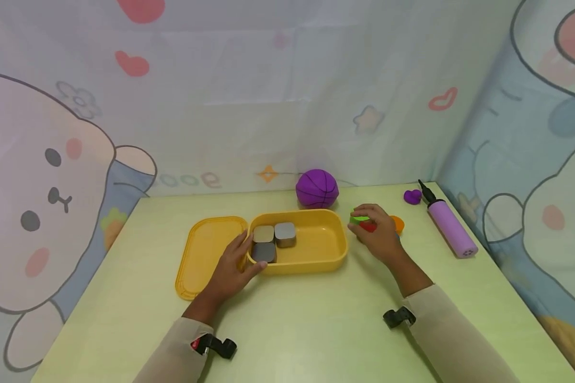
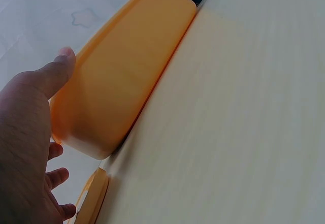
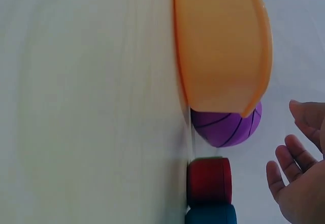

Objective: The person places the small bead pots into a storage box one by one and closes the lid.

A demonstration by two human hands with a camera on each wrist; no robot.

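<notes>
My left hand (image 1: 231,270) holds the left end of a yellow plastic box (image 1: 311,267), its thumb (image 2: 63,61) on the front rim and its fingers around the end wall. Three rounded-square blocks sit in the box's left half: a beige one (image 1: 263,234), a silver one (image 1: 285,234) and a dark grey one (image 1: 264,252). My right hand (image 1: 380,234) hovers right of the box with loosely bent, parted fingers and nothing between them. Below it stand small coloured pieces, partly hidden by the hand: green (image 1: 358,219), red (image 3: 208,181), blue (image 3: 210,215) and orange (image 1: 399,224).
A flat yellow lid (image 1: 206,255) lies left of the box, beside my left hand. Behind the box sits a purple basketball (image 1: 317,189). A lilac hand pump (image 1: 452,229) and a small purple piece (image 1: 412,197) lie to the right. A printed cloth backs the table.
</notes>
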